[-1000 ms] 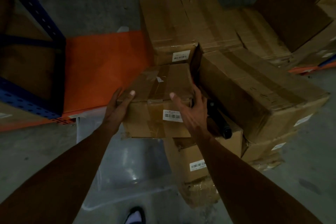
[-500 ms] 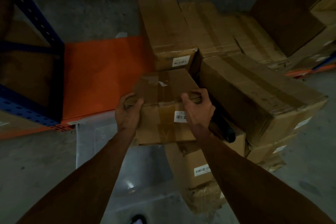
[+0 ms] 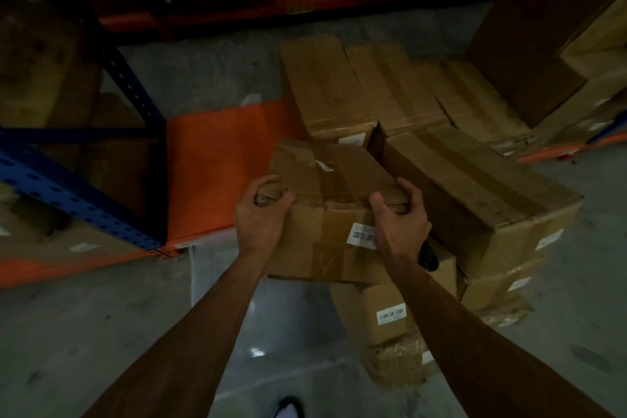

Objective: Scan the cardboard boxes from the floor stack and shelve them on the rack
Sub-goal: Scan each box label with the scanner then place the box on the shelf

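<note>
Head view, dim light. Both hands grip a taped cardboard box (image 3: 334, 210) by its near top corners: left hand (image 3: 261, 217) curled closed over the left corner, right hand (image 3: 400, 226) closed over the right corner, thumb on the front face. The box is tilted toward the camera, at the front of the floor stack (image 3: 458, 187), its right side beside a long box (image 3: 481, 195). A white barcode label (image 3: 362, 236) on its front face is partly covered by the right hand; print unreadable. The lower box (image 3: 383, 310) carries another barcode label (image 3: 391, 316), also too blurred to read. A dark cylindrical object (image 3: 429, 254) pokes out just beside the right wrist. Rack (image 3: 71, 200) with blue perforated beams and an orange shelf panel (image 3: 217, 166) sits left. Grey concrete floor (image 3: 68, 332) below; shoe tip (image 3: 288, 409) at the bottom edge.
</note>
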A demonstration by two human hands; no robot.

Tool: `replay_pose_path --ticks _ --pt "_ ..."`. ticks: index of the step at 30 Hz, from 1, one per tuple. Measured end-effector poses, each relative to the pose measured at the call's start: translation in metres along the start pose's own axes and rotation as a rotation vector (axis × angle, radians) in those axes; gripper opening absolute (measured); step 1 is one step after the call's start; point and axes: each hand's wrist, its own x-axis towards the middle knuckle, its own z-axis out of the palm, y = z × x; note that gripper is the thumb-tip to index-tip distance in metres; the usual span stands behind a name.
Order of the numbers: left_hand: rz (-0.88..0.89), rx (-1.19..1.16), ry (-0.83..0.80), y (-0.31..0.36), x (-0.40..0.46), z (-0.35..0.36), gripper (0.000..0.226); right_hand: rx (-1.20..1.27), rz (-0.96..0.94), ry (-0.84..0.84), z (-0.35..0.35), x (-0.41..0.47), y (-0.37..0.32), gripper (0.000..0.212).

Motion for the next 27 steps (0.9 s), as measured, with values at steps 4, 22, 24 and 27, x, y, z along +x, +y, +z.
replay_pose_path --ticks 4,22,24,27 --pt "0.044 0.009 -0.011 0.066 -0.018 -0.02 0.034 0.02 -0.019 0.023 -0.028 -0.023 -0.059 0.059" --pt "0.29 0.005 0.091 0.354 -0.179 -0.054 0.037 0.233 -0.325 0.112 -0.234 -0.126 -0.292 0.037" --pt "0.272 -0.027 0.122 0.371 -0.201 -0.05 0.029 0.233 -0.385 0.107 -0.26 -0.13 -0.317 0.034" --pt "0.268 -0.088 0.135 0.396 -0.234 -0.039 0.027 0.22 -0.434 0.157 -0.3 -0.135 -0.341 0.03"
